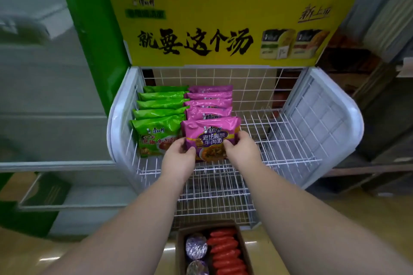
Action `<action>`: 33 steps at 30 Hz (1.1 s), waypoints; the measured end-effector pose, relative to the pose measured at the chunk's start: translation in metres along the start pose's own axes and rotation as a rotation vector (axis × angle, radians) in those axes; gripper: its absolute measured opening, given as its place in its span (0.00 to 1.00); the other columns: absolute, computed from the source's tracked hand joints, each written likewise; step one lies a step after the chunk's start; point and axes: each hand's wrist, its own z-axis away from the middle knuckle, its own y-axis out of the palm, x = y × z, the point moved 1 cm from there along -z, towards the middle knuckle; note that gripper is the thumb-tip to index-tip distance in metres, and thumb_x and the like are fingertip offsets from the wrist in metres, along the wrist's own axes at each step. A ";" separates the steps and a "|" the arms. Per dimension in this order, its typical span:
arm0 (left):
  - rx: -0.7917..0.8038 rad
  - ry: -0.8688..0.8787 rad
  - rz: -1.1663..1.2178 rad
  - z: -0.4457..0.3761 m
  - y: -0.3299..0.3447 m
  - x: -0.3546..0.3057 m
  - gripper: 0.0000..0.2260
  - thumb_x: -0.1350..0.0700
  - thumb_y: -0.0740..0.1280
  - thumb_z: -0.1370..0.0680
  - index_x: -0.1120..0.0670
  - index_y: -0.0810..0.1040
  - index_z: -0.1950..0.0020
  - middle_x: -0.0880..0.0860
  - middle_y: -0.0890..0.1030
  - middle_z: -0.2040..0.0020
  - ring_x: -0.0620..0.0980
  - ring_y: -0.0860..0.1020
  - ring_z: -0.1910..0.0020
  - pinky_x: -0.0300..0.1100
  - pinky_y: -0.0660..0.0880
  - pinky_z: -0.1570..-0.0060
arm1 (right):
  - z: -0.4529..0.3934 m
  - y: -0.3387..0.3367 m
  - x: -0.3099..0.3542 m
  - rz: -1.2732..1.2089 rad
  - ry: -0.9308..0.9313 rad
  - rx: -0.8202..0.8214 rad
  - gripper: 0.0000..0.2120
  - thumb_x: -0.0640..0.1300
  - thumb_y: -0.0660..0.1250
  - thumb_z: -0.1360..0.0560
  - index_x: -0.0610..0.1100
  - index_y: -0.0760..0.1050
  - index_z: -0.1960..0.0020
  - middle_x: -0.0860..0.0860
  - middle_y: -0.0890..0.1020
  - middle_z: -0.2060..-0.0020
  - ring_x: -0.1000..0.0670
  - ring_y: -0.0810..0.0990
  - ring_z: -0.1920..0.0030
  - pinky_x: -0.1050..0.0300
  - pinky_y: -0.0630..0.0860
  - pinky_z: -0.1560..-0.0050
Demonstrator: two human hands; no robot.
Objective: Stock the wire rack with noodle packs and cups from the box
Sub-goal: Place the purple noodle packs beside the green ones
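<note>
— Purple noodle pack (211, 135): where is it?
— Front of the purple row on the wire rack (279, 131), beside the green packs (156, 116).
— Hands?
— Left hand (178, 158) and right hand (242, 148) pinch its lower corners. The box (244, 250) sits below the rack.

The cardboard box (242, 241) is cut off at the bottom edge; hands hide the front purple pack's (211, 134) lower corners.
</note>
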 end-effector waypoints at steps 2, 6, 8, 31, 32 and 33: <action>0.017 0.009 -0.091 -0.006 -0.002 0.007 0.11 0.52 0.69 0.19 0.44 0.81 0.36 0.46 0.86 0.48 0.48 0.83 0.50 0.45 0.79 0.44 | -0.004 0.010 -0.007 0.014 0.027 0.010 0.12 0.51 0.68 0.20 0.46 0.74 0.40 0.51 0.81 0.52 0.48 0.78 0.56 0.57 0.71 0.56; -0.004 0.045 -0.259 -0.019 -0.007 0.009 0.14 0.50 0.68 0.17 0.53 0.83 0.34 0.48 0.84 0.49 0.50 0.81 0.52 0.41 0.75 0.50 | -0.004 0.022 -0.012 0.028 0.064 0.015 0.11 0.51 0.68 0.19 0.46 0.73 0.41 0.52 0.79 0.55 0.47 0.79 0.55 0.56 0.71 0.55; 0.001 0.038 -0.347 -0.025 -0.008 0.006 0.16 0.49 0.68 0.17 0.56 0.82 0.33 0.52 0.85 0.48 0.55 0.81 0.50 0.41 0.73 0.50 | -0.003 0.023 -0.012 0.060 0.056 0.012 0.12 0.51 0.68 0.19 0.46 0.73 0.41 0.52 0.79 0.55 0.47 0.78 0.56 0.55 0.72 0.55; -0.071 0.343 -0.275 0.016 -0.009 0.012 0.15 0.57 0.71 0.22 0.54 0.79 0.35 0.50 0.78 0.43 0.51 0.76 0.41 0.50 0.76 0.36 | 0.051 0.019 -0.030 0.113 -0.047 -0.291 0.30 0.56 0.70 0.23 0.44 0.68 0.26 0.47 0.73 0.31 0.46 0.70 0.30 0.47 0.70 0.29; -0.076 0.384 -0.303 0.022 -0.009 0.012 0.14 0.56 0.71 0.22 0.53 0.80 0.36 0.50 0.78 0.43 0.52 0.76 0.40 0.50 0.74 0.36 | 0.056 0.020 -0.032 0.101 -0.057 -0.294 0.29 0.57 0.70 0.23 0.45 0.69 0.27 0.47 0.74 0.32 0.47 0.70 0.30 0.48 0.69 0.30; -0.079 0.401 -0.312 0.029 -0.007 0.013 0.14 0.56 0.72 0.22 0.53 0.80 0.37 0.50 0.78 0.42 0.52 0.75 0.39 0.49 0.73 0.35 | 0.062 0.020 -0.035 0.093 -0.079 -0.294 0.28 0.57 0.70 0.23 0.45 0.70 0.28 0.48 0.74 0.33 0.47 0.70 0.30 0.49 0.69 0.30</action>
